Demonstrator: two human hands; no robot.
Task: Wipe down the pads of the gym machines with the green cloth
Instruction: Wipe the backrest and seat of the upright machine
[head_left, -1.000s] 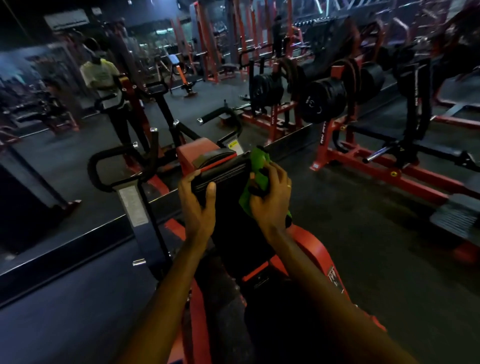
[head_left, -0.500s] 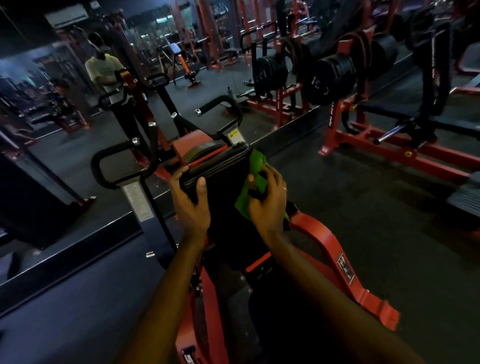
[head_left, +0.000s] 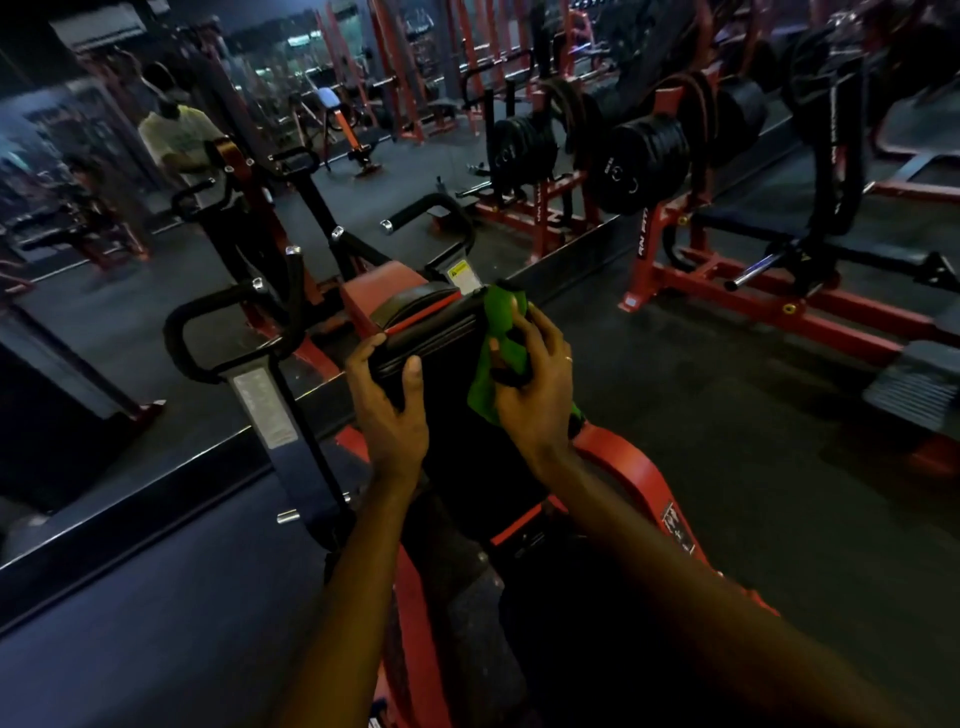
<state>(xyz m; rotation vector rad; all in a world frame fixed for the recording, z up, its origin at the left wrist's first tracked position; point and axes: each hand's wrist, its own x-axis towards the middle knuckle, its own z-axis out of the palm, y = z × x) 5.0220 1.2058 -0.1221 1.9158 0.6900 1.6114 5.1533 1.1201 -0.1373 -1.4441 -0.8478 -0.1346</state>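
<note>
Mid-wipe on one pad; I judge most of the gym is yet to do.

My right grip is curled round the green cloth, pinching its bunched folds against the right edge of the black pad near the top. My left grip clasps the opposite edge, thumb on the face and fingers wrapped behind, so the pad sits between the two grips. The cloth is bright, soft and crumpled, with one flap rising past the right grip's fingertips and another hanging below its palm. The pad is dark upholstery with a red seam line beyond the left grip. In this dim light I cannot tell wiped from unwiped, but the long face below both grips looks uncovered, and the red-framed machines out past my right grip probably wait their turn.
</note>
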